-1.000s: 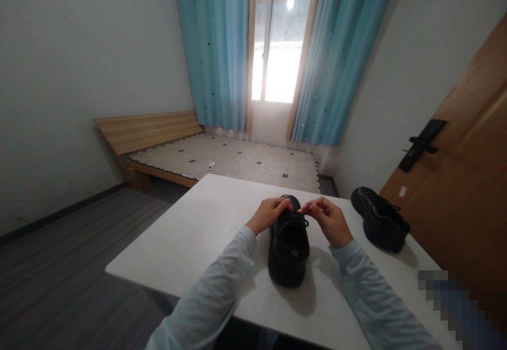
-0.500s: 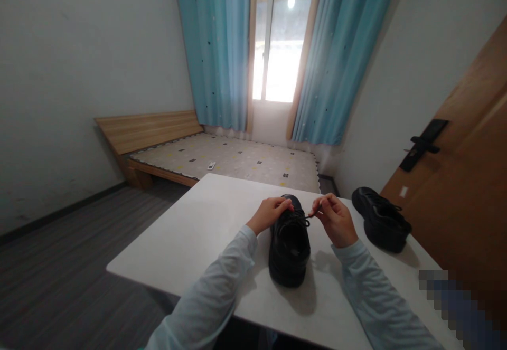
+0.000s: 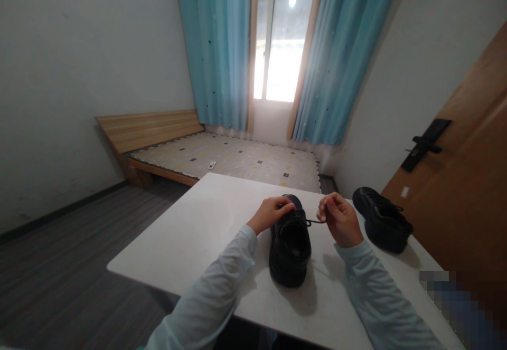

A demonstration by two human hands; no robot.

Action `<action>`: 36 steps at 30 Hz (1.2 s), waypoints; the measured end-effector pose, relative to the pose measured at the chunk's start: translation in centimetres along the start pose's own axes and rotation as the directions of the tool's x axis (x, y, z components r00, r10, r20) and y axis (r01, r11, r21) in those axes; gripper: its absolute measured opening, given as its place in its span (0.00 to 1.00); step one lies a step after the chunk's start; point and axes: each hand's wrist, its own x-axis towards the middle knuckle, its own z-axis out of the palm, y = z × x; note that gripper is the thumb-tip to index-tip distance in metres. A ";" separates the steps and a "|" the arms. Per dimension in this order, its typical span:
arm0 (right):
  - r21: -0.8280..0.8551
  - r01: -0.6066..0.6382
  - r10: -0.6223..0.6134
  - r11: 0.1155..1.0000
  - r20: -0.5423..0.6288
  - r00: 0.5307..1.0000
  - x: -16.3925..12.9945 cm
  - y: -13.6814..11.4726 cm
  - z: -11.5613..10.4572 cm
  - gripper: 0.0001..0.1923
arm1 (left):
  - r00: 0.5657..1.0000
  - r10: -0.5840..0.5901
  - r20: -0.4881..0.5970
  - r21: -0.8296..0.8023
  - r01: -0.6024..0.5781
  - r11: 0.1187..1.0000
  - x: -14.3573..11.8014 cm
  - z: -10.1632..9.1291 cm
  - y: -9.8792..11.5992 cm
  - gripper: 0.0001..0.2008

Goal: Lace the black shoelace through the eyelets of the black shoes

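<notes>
A black lace-up shoe [image 3: 290, 265] stands upright on the white table, its opening toward me and its toe pointing away. My left hand [image 3: 273, 211] is closed over the front of this shoe by the lacing, and some of its fingertips are hidden. Off to the shoe's right, my right hand [image 3: 339, 218] pinches a black shoelace [image 3: 316, 221]. The lace runs nearly level and looks taut from the lacing to those fingers. A second black shoe [image 3: 386, 223] rests on the table farther right, apart from both hands.
The white table [image 3: 174, 244] spreads out under the shoes. Behind it is a bed with a patterned mattress [image 3: 237, 157], on which a small white object [image 3: 212, 165] lies. A wooden door [image 3: 467, 181] with a black handle is close on the right. Blue curtains [image 3: 222, 49] flank the window.
My right hand has moved a little to the right, drawing the shoelace out longer and straighter. My left hand and both shoes have stayed in place.
</notes>
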 end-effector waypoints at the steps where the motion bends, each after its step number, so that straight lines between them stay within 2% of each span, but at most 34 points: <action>1: 0.026 -0.001 0.001 1.000 -0.002 1.000 0.0 -0.1 -0.1 0.13 | 1.000 0.001 0.004 0.010 -0.001 1.000 0.0 0.0 0.0 0.16; 6: 0.078 -0.003 0.005 0.997 -0.029 1.000 0.3 0.0 -0.8 0.13 | 1.000 0.007 -0.001 0.033 -0.007 0.999 -0.1 -0.1 -0.1 0.16; 15: -0.034 -0.041 0.037 0.999 -0.103 0.994 0.3 0.5 -1.3 0.13 | 0.995 0.099 0.019 -0.032 -0.098 0.995 -0.1 -0.3 0.2 0.13; 19: -0.067 -0.059 0.053 0.996 -0.093 0.994 0.3 0.9 -1.5 0.13 | 0.999 0.046 0.029 -0.040 -0.045 0.998 0.0 -0.5 0.3 0.11; 22: -0.102 -0.084 0.075 0.991 -0.082 0.994 0.3 1.2 -1.7 0.13 | 1.000 -0.024 0.008 -0.136 0.025 0.990 0.2 -0.5 0.2 0.11; 25: -0.156 -0.096 0.083 0.983 -0.086 0.993 0.3 1.5 -1.8 0.13 | 0.995 -0.075 -0.061 -0.267 0.056 0.962 0.4 -0.6 0.1 0.13; 30: -0.346 -0.067 0.032 0.936 -0.106 0.994 0.3 1.6 -1.5 0.13 | 0.962 -0.135 -0.239 -0.465 0.009 0.885 0.6 -0.9 -0.2 0.15; 33: -0.508 -0.001 -0.039 0.861 -0.069 0.997 0.2 1.7 -1.4 0.12 | 0.897 -0.224 -0.381 -0.485 0.012 0.875 0.7 -1.1 -0.5 0.15; 36: -0.687 0.128 -0.136 0.715 0.043 0.990 0.0 1.9 -1.2 0.09 | 0.818 -0.265 -0.511 -0.372 0.067 0.926 0.8 -1.4 -1.1 0.15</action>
